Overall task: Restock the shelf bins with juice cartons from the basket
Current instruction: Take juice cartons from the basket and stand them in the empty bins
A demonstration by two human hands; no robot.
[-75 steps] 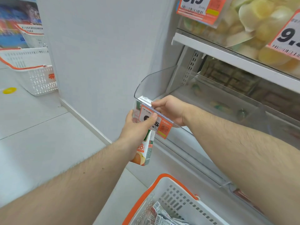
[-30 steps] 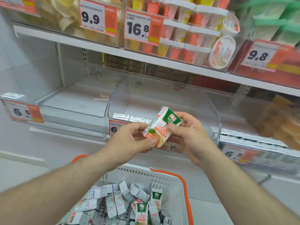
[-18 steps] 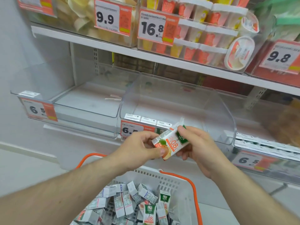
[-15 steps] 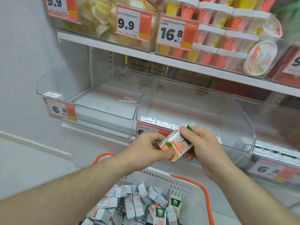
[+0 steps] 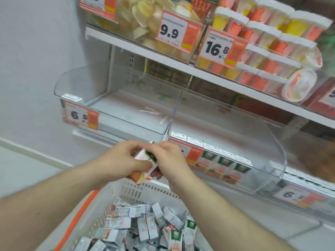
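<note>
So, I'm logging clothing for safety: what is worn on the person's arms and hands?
Nothing that shows: the left hand and right hand are bare, without gloves, rings or a watch. Both forearms are uncovered to the frame edge, with no sleeve in view.

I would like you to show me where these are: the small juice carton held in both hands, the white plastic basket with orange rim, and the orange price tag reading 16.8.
small juice carton (image 5: 143, 166), head view, printed side face.
white plastic basket (image 5: 134, 190), head view, slotted back wall.
orange price tag 16.8 (image 5: 220, 48), head view, white number area.

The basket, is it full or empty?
Partly full. The white basket has a heap of juice cartons on its bottom, well below the rim.
</note>
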